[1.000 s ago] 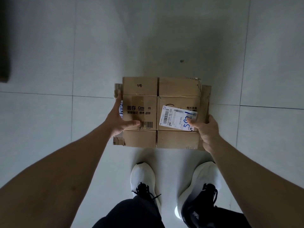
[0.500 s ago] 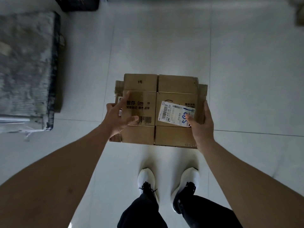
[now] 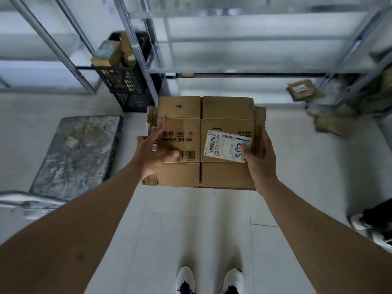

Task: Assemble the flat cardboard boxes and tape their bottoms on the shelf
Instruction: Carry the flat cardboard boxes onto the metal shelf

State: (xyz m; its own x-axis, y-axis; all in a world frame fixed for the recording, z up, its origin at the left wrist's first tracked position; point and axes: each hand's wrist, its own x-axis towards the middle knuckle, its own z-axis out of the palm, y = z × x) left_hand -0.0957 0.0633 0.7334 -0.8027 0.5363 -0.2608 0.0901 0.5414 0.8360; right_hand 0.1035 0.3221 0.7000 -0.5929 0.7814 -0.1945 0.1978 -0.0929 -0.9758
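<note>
Head view looks down my two bare arms at a stack of flat cardboard boxes [image 3: 212,141] that I hold level in front of me, above the pale tiled floor [image 3: 191,230]. My left hand [image 3: 153,154] is at the stack's 9 o'clock edge: the thumb presses on top beside a printed barcode, the forefinger lies straight across the upper face, and the other fingers go under the edge, so it is grasping the stack. My right hand [image 3: 262,158] grips the 3 o'clock edge, thumb laid over a white shipping label [image 3: 224,144] with blue handwriting, fingers wrapped around the side. The top piece shows four flap panels and dark printed lettering.

At 12 o'clock, beyond the stack, stands a metal shelf [image 3: 233,70] with pale boards. At 11 o'clock a black plastic crate [image 3: 125,85] holds some cardboard pieces. At 9 o'clock a grey, stained slab [image 3: 76,153] lies on the floor. At 2 o'clock more flattened cardboard [image 3: 305,91] lies on the low shelf. At 6 o'clock I see my white shoes [image 3: 209,280] side by side.
</note>
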